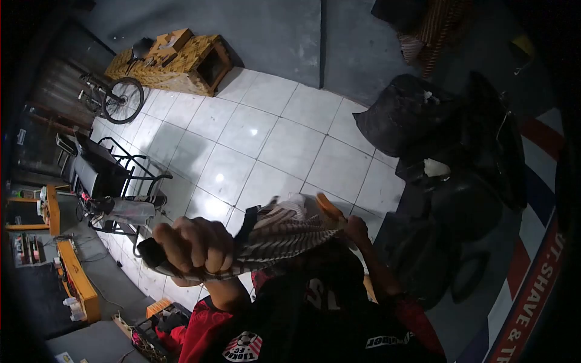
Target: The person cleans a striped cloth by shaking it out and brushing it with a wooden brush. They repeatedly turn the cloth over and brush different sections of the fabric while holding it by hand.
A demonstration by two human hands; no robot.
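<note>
A brown-and-white striped cloth (284,239) is stretched between my two hands in front of my chest. My left hand (196,245) is closed in a fist around its dark end, part of which sticks out past the fingers. A black strap-like piece (247,224) lies along the cloth near that fist. At the other end, my right hand (356,231) is closed on the cloth's edge, with most of its fingers hidden. An orange piece (330,207) stands up from the cloth beside my right hand.
White floor tiles (242,136) lie ahead. To the right are large black bags (408,115) and a lettered banner (532,290). At left stand a black metal-framed chair (109,166), a bicycle (121,100), orange shelves (78,281) and a yellow-patterned cabinet (187,63). A basket (151,339) sits at lower left.
</note>
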